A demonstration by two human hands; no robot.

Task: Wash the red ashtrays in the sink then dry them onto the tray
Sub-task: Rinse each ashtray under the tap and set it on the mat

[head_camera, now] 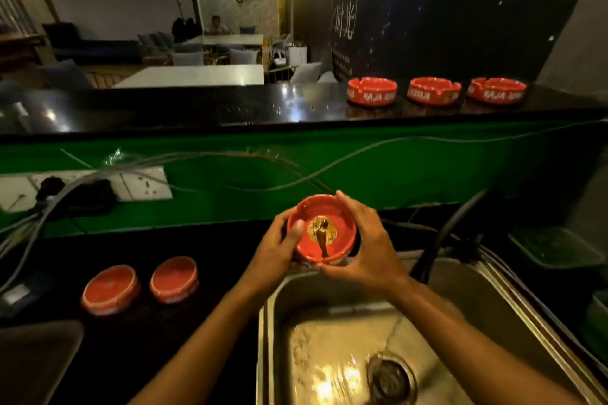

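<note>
I hold a red ashtray with both hands above the back left corner of the steel sink. It is tilted toward me, showing a gold picture in its bowl. My left hand grips its left rim, thumb on the inside. My right hand curls round its right side and bottom. Two red ashtrays lie upside down on the dark counter to the left. Three more red ashtrays stand upright on the raised bar top behind.
A black faucet arches over the sink's back edge; the basin is wet, with a drain near the front. A socket strip with cables runs along the green wall. A dark tray sits at lower left, a container at right.
</note>
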